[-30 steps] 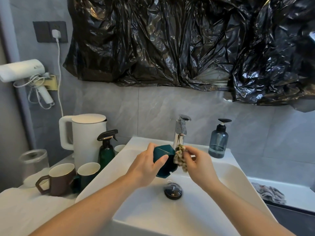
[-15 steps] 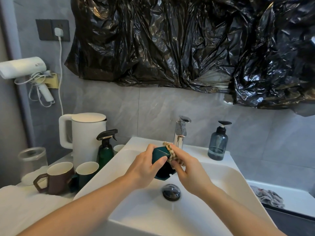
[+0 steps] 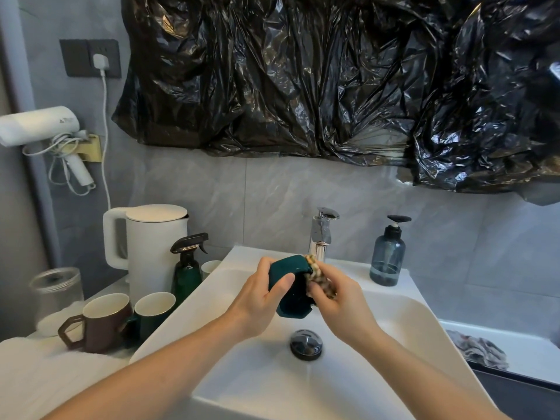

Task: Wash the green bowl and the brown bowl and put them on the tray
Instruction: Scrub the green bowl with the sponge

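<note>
I hold the green bowl (image 3: 291,286) in my left hand (image 3: 263,294), above the middle of the sink (image 3: 403,310). My thumb lies across the side that faces me, and my other fingers are curled behind it, so the grip is closed around the bowl. The bowl is tilted on its side. I think its opening looks to the right, toward my other hand, but I cannot see the inside clearly.

My right hand (image 3: 339,301) pinches a spotted cloth (image 3: 318,275) and presses it against the right edge of the bowl, at the upper rim. The fingers there are bent around the cloth. So the bowl is directly between my two hands, touching both, and the axis of the bowl goes from left to right, from one palm to the other.

For the next wipe, in my judgement, the right hand must travel around the rim while the left hand turns the bowl. The faucet (image 3: 321,234) is just behind my fingers, and no water seems to run now.

The brown bowl (image 3: 101,324) stands far to the left of my left hand, on a white towel (image 3: 39,380), not yet washed, I suppose. I cannot recognise any tray with certainty.
</note>
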The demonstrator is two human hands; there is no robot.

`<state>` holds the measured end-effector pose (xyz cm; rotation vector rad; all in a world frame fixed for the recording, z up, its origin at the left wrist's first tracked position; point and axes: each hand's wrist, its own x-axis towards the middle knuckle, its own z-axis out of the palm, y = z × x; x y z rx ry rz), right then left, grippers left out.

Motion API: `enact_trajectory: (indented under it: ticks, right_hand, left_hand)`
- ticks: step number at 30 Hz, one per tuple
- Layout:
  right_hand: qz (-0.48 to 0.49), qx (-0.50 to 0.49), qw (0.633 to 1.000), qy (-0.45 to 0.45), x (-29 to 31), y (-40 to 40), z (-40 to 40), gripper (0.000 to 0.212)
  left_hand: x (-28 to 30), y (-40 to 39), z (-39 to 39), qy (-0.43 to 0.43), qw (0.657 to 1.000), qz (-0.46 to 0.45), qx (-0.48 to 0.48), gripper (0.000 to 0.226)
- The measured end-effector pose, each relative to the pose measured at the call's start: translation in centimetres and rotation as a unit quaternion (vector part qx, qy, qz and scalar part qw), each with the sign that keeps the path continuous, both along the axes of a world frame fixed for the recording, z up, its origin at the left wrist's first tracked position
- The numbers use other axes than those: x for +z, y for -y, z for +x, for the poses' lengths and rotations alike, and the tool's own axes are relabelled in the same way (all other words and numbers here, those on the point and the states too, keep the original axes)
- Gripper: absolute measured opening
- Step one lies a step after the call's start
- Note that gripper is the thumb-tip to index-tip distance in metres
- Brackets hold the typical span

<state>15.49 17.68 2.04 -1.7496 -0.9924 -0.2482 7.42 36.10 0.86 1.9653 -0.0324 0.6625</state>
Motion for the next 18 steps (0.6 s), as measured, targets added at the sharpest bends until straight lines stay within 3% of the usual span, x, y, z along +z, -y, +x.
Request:
enact_trajectory:
  ticks: [5,8,12,15,18]
  right_hand:
    - [-0.035,-0.065,0.997,0.02,-0.3,0.5,1.0,0.044]
    - [-0.077,-0.081,0.993,0.046,-0.2,0.8,1.1,0.043]
    - [-0.101,-0.079,0.985,0.114,0.3,0.4,0.3,0.053]
    - [-0.113,-0.035,0.98,0.161,0.4,-0.3,-0.9,0.055]
    - [-0.084,-0.027,0.985,0.15,0.3,-0.8,-1.4,0.056]
  left_hand:
    - [-0.4,0.3,0.2,-0.074,0.997,-0.006,-0.033,0.05]
    - [-0.3,0.4,0.3,-0.104,0.99,0.098,0.021,0.027]
    - [-0.5,0.3,0.6,-0.097,0.974,0.184,0.095,0.007]
    - [-0.5,-0.2,0.4,-0.085,0.965,0.217,0.122,0.01]
    - [-0.1,-0.5,0.2,-0.055,0.953,0.254,0.155,0.014]
